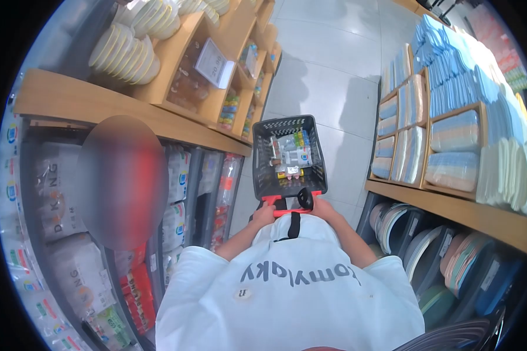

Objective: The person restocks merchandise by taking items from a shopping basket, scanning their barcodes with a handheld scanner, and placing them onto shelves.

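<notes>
A black shopping basket cart [258, 146] with a red handle [284, 212] stands in front of me in the aisle. Several small packaged goods [293, 155] lie in it. My left hand [264, 212] is closed round the left end of the red handle. At the handle's right end, my right hand [321, 206] is closed on it too, beside a round black part [305, 198].
Shelves with bowls [123, 55], a price sign [214, 63] and packaged bags [79, 275] line the left. On the right, a wooden shelf [451, 213] holds folded blue and white towels [451, 88] above stacked basins [421, 251]. Grey floor tiles [328, 76] run between.
</notes>
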Available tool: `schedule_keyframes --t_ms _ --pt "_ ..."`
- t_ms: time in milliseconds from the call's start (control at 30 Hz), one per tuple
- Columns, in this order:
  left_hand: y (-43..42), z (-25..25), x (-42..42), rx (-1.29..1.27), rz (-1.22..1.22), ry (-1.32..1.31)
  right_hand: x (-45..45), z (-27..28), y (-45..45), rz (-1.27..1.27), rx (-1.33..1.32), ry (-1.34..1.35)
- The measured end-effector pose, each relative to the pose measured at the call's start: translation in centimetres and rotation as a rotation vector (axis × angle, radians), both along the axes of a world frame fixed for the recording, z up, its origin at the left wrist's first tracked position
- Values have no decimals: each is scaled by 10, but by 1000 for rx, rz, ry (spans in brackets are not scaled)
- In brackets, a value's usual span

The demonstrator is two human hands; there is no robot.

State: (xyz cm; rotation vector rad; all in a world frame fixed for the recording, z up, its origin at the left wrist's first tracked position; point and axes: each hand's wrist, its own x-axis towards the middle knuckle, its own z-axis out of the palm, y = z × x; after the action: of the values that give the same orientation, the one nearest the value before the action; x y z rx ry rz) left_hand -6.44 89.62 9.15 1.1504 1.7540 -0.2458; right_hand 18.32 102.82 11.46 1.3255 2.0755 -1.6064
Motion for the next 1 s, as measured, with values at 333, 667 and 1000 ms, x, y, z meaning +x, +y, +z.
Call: schedule_keyframes --t_ms 333,667,1000 --pt "126 -43 -71 -54 -190 -246 -38 -2 80 -906 -353 78" --pt "258 -61 -126 -267 -376 -861 -118 -10 153 -1094 -192 -21" --pt "379 -198 -133 -833 257 -267 -134 3 201 -1070 -288 -172"
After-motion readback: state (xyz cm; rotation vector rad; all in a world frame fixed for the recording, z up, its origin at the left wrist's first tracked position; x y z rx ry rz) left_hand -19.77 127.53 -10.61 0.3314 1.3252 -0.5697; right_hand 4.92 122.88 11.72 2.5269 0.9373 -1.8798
